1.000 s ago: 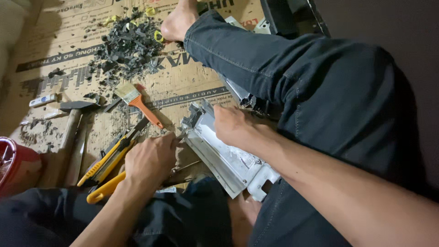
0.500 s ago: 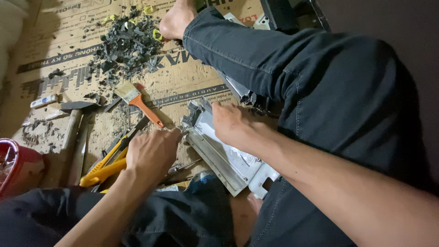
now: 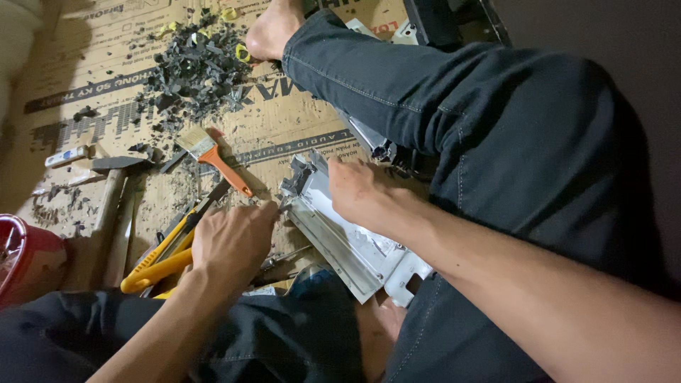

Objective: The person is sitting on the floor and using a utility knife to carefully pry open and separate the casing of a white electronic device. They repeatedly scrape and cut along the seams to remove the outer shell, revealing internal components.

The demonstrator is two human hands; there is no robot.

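My right hand (image 3: 363,193) grips the upper end of a grey-white metal frame part (image 3: 345,250) that lies slanted on the cardboard between my legs. My left hand (image 3: 234,242) is closed in a fist just left of the part. A thin tool tip (image 3: 282,208) sticks out of the fist and touches the part's near corner; the rest of the tool is hidden in the hand. Under my left wrist lie yellow-handled pliers (image 3: 152,262).
An orange-handled paintbrush (image 3: 214,157), a hammer (image 3: 108,190) and a pile of dark plastic fragments (image 3: 193,69) lie on the cardboard sheet (image 3: 71,85). A red container (image 3: 25,259) stands at the left edge. My legs in dark jeans (image 3: 454,99) and bare foot (image 3: 272,30) fill the right.
My left hand has edged up and right, from beside the yellow pliers to the part's corner. My right hand stays on the part.
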